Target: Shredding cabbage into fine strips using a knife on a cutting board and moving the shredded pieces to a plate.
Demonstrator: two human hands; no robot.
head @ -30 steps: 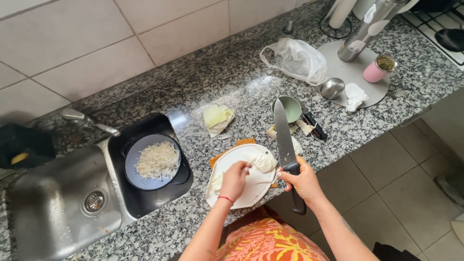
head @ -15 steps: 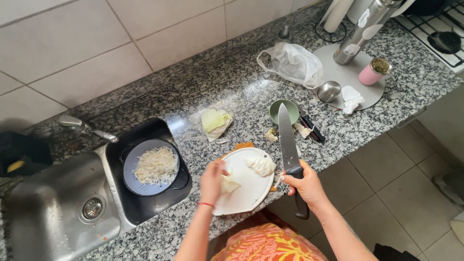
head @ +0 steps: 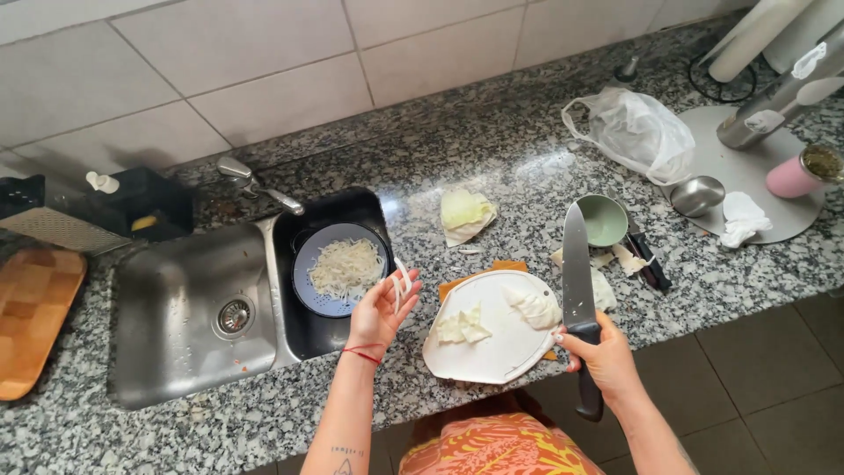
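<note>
Grip: left hand (head: 380, 310) is closed loosely on a few pale cabbage shreds (head: 401, 280), held up between sink and board; right hand (head: 600, 359) is wrapped firmly round the black handle of a big knife (head: 576, 273), blade pointing up and away.
Far left edge: wooden board (head: 33, 317) lies on the granite counter (head: 492, 167), a dark rack behind it.
Sink: steel basin (head: 189, 308) with its drain, tap above; in the dark well beside it sits a blue colander (head: 339, 268) heaped with shredded cabbage.
Shreds now: hanging from the fingers just right of the colander rim, over the counter's edge of the sink, not yet above the colander.
Front edge, middle: white cutting board (head: 492, 339) overhangs the counter slightly, carrying cabbage pieces (head: 463, 325) and a second chunk near the blade.
Risk one: I'd say the loose strands could slip and land on the counter or in the well, since the hold looks light.
Risk two: knife is raised while eyes go left; a nudge of the overhanging board could tip it.
Behind the board: cabbage wedge (head: 464, 214) lies alone.
Right: green bowl (head: 603, 220), scraps and a dark tool crowd the blade's side.
Far right corner: plastic bag (head: 642, 132), small steel bowl, pink cup on a round tray.
In the way: nothing between hand and colander.
</note>
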